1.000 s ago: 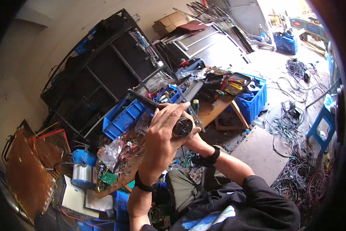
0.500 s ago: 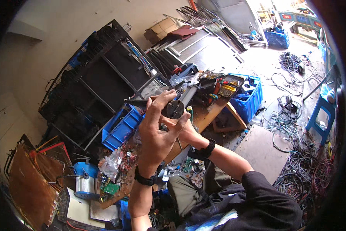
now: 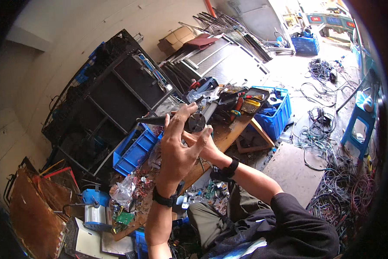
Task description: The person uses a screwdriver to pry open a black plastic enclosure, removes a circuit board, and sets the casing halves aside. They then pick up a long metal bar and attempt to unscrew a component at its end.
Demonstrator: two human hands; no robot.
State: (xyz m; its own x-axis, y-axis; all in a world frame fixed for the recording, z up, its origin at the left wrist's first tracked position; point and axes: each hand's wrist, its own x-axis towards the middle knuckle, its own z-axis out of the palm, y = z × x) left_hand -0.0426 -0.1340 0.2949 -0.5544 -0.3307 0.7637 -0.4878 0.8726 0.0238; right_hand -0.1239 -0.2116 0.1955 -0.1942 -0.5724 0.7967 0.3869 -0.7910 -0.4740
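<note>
My left hand (image 3: 175, 149) is raised over the wooden bench, its fingers and thumb curved around a dark round part (image 3: 197, 122) with small holes in its face. My right hand (image 3: 207, 147) is close behind and below it. Its fingers are mostly covered by my left hand, so what they grip is hidden. A dark tapered rod-like piece (image 3: 150, 120) sticks out to the left from behind my left fingers. Whether it joins the round part does not show.
The wooden bench (image 3: 228, 137) carries a tray of hand tools (image 3: 251, 103) and scraps. Blue crates (image 3: 135, 151) stand beside it, one (image 3: 275, 113) at its right end. Tangled cables (image 3: 332, 194) cover the floor at right, near a blue stool (image 3: 360, 125). A black metal frame (image 3: 112, 95) leans at left.
The view has shifted slightly. Both hands keep nearly the same hold on the round part, and more of the dark tapered piece shows to the left.
</note>
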